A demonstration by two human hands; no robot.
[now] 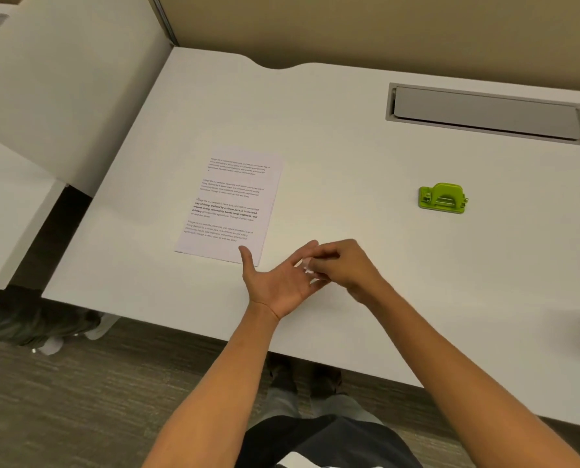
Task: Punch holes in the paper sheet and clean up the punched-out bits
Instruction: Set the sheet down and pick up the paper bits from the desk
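Fingers: right hand pinches white bits over flat left palm | sheet near desk's front edge, print unreadable | punch apart

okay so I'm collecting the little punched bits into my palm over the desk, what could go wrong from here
The white bits lie on your flat, open left hand while the right hand pinches at them; tilt the palm and they could slide off.

Both hands are close to the near edge of the desk, so spilled bits would probably land on the carpet, where they are harder to gather.

Bits falling on the white desk or the paper sheet would be hard to spot.
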